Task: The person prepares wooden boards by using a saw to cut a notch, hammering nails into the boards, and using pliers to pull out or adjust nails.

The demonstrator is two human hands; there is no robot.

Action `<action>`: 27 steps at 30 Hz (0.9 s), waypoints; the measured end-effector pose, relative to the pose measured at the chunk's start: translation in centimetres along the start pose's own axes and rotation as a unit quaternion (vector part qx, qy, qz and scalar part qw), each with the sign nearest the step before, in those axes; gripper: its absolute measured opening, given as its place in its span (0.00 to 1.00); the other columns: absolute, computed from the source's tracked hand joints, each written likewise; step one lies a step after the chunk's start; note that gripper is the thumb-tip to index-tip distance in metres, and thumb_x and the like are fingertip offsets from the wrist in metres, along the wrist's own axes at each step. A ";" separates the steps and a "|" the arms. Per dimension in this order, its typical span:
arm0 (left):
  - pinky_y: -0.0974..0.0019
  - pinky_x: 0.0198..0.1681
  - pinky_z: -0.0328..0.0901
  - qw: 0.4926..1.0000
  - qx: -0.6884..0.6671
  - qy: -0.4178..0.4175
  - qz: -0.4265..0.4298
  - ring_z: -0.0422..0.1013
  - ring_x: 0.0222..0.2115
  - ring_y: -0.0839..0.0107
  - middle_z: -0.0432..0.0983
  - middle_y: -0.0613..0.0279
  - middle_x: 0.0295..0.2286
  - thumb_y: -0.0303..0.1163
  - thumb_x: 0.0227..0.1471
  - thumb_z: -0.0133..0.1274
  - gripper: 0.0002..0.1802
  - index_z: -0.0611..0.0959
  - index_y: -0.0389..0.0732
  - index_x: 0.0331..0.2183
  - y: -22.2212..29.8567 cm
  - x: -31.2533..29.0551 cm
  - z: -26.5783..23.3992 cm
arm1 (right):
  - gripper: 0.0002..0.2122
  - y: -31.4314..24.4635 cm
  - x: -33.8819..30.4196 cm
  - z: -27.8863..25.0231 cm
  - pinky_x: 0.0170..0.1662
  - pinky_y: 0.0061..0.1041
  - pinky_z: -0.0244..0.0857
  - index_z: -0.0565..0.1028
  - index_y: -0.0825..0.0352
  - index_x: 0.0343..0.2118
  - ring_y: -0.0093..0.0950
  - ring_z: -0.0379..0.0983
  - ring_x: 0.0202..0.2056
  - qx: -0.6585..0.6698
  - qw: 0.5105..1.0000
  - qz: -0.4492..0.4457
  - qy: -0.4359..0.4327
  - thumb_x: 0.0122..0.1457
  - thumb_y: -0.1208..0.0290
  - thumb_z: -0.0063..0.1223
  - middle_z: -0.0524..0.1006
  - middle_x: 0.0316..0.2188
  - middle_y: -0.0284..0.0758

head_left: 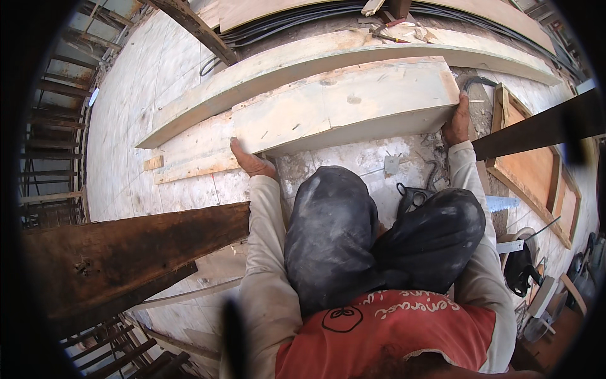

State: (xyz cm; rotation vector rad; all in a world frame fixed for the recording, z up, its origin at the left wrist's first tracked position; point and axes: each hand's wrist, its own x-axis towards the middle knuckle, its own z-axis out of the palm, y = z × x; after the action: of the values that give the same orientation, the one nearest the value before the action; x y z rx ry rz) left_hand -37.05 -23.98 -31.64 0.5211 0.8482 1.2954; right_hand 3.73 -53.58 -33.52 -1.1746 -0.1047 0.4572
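A long, pale plywood box (347, 101) with nail marks and a knot on its upper face lies across the front of my knees. My left hand (252, 163) grips its left end from the near side, thumb up and the other fingers mostly hidden. At the opposite end, my right hand (457, 123) wraps round the near right corner, its fingertips partly out of sight. Under the left end of the box a flat wooden board (196, 151) sticks out. Just beyond, a longer pale plank (252, 88) runs alongside.
Dark beams (145, 249) slant in from the left and right. On the right lean a framed wooden panel (530, 158) and a handsaw (502, 203). A red-handled tool (394, 23) rests on the far plank. Black cables (284, 26) stretch behind. A small wood block (153, 163) lies at left.
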 end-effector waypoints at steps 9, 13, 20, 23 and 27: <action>0.56 0.57 0.60 1.000 -0.005 0.010 -0.027 0.66 0.52 0.60 0.71 0.58 0.52 0.60 0.54 0.48 0.38 0.74 0.41 0.55 -0.3 -0.6 0.6 | 0.22 -1.0 -0.7 0.2 0.53 0.32 0.65 0.73 0.65 0.52 0.33 0.71 0.51 0.066 0.997 0.041 -0.022 0.66 0.52 0.43 0.75 0.50 0.38; 0.57 0.55 0.62 1.000 -0.005 -0.016 -0.011 0.68 0.50 0.62 0.73 0.60 0.49 0.61 0.54 0.48 0.37 0.75 0.40 0.54 0.7 -1.2 0.2 | 0.23 -2.2 -3.0 3.0 0.48 0.34 0.68 0.74 0.69 0.48 0.35 0.74 0.47 -0.055 0.995 -0.077 -0.044 0.63 0.52 0.48 0.76 0.47 0.41; 0.58 0.56 0.61 0.998 0.002 -0.068 -0.007 0.66 0.51 0.62 0.71 0.58 0.51 0.61 0.55 0.47 0.38 0.74 0.39 0.54 1.1 -0.5 2.0 | 0.25 -4.2 0.8 3.5 0.41 0.31 0.69 0.76 0.77 0.42 0.32 0.76 0.38 -0.143 0.981 0.010 0.133 0.64 0.53 0.45 0.79 0.39 0.42; 0.53 0.60 0.58 0.992 0.094 -0.070 0.045 0.62 0.57 0.55 0.66 0.49 0.56 0.64 0.59 0.40 0.44 0.68 0.34 0.59 -0.2 -0.1 -0.3 | 0.29 -3.3 1.8 3.2 0.37 0.34 0.68 0.76 0.77 0.40 0.31 0.74 0.34 -0.213 0.969 -0.052 0.114 0.61 0.47 0.49 0.77 0.33 0.39; 0.54 0.58 0.60 0.975 0.206 -0.013 0.077 0.65 0.55 0.55 0.67 0.49 0.56 0.65 0.59 0.39 0.45 0.67 0.34 0.59 -0.6 -0.4 -0.3 | 0.24 -3.1 4.7 -0.6 0.36 0.35 0.68 0.74 0.75 0.44 0.35 0.75 0.33 -0.342 0.934 -0.042 0.098 0.60 0.53 0.54 0.78 0.32 0.42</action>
State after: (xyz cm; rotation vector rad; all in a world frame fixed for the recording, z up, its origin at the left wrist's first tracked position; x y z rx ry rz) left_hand -36.92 -24.56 -32.20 0.9455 1.0771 1.2526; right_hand 9.06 -53.20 -31.67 -1.8884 -0.1457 0.2226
